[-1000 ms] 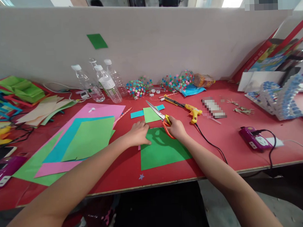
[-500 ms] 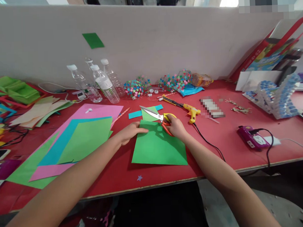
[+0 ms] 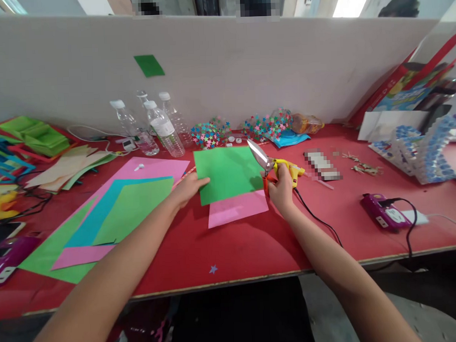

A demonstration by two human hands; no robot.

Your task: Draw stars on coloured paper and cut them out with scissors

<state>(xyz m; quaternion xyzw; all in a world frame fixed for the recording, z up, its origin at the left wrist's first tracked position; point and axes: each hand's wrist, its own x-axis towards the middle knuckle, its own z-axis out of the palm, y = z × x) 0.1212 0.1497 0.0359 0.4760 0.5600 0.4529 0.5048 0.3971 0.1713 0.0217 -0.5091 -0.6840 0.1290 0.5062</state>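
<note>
My left hand [image 3: 186, 189] pinches the left edge of a green paper sheet [image 3: 230, 173], with the thumb on top and the other fingers behind. The sheet is lifted and tilted up toward me. In my right hand [image 3: 282, 188] are scissors [image 3: 260, 156] with yellow and orange handles; their blades point up and to the left beside the sheet's right edge. A pink paper piece [image 3: 237, 209] lies on the table just below the green sheet, its upper part hidden. A yellow glue gun [image 3: 297, 172] sits behind my right hand, partly covered by it.
Layered coloured papers [image 3: 139, 204] lie left, with clear plastic bottles [image 3: 162, 128] behind them. Star-filled bottles [image 3: 205, 135] lie along the partition [image 3: 224, 66]. A purple power strip [image 3: 386, 211] with cords is on the right. A small star [image 3: 213, 269] lies near the table's front edge.
My left hand has raised the green sheet off the table and away from me, exposing the pink piece. The scissors have moved right and now point more upward.
</note>
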